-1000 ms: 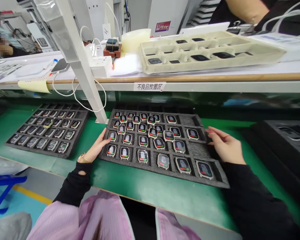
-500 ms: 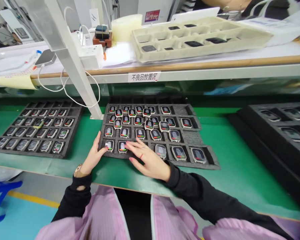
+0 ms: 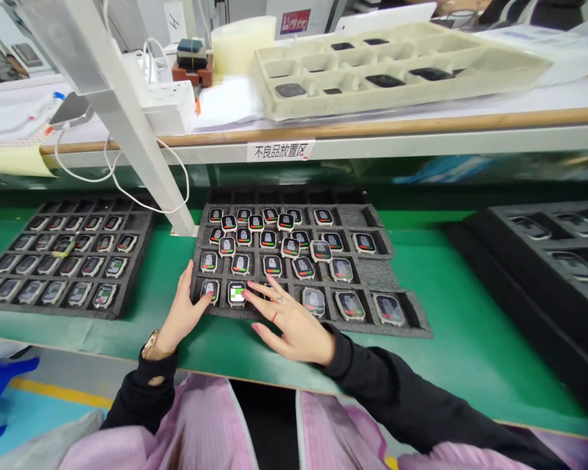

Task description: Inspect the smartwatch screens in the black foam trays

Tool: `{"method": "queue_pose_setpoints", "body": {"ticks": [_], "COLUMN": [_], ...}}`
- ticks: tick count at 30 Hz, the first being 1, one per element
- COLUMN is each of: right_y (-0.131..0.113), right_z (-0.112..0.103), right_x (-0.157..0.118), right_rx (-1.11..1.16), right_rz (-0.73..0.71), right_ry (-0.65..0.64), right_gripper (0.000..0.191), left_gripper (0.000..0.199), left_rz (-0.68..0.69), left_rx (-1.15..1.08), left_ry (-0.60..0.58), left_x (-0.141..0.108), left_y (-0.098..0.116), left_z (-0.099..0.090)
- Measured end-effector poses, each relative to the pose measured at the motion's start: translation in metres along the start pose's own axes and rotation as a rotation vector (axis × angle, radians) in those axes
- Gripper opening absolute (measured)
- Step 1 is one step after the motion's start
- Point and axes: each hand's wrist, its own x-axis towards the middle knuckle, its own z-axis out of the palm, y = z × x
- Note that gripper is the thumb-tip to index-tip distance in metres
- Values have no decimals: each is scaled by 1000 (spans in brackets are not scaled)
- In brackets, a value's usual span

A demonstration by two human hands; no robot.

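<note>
A dark foam tray (image 3: 379,271) full of smartwatch bodies without straps lies in front of me. My left hand (image 3: 182,314) rests at its left edge, fingers and thumb apart, with the thumb on the front-left watch (image 3: 208,289). My right hand (image 3: 291,323) stretches over the front row, open, its index fingertip at the second watch (image 3: 236,294). That watch's screen is green and white, while most others show white text above a red and green strip. Several watches lie across the dividers in the back rows. My right fingers partly cover another watch in front.
Another foam tray of watches (image 3: 114,297) stands left, a yellowish one (image 3: 63,246) lying across it. Stacked black foam trays (image 3: 524,287) are at right. A slanted metal post (image 3: 132,140) with a white cable rises behind. The shelf holds a cream plastic tray (image 3: 294,108).
The screen of the second front watch has turned from text with a coloured strip to green and white blocks. My hands have stayed nearly in place; the view has shifted slightly.
</note>
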Motion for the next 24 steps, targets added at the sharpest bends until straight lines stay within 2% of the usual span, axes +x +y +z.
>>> {"method": "queue_pose_setpoints", "body": {"ticks": [6, 11, 15, 20, 24], "right_y": [2, 3, 6, 8, 8], "right_z": [-1, 0, -2, -2, 2], "right_x": [-2, 1, 9, 22, 30], "right_rx": [22, 6, -54, -134, -152], "right_rz": [10, 36, 101, 163, 172], "right_ry": [54, 103, 163, 133, 109], "right_gripper": [61, 58, 56, 50, 50], "left_gripper": [74, 59, 50, 46, 44], "left_rz": [-4, 175, 273, 368, 377], "left_rx": [-25, 109, 230, 302, 306], "left_ry": [-10, 98, 94, 79, 50], "left_x": [-3, -3, 6, 19, 22], "left_y": [0, 5, 14, 19, 16], "left_z": [-3, -1, -4, -7, -4]}}
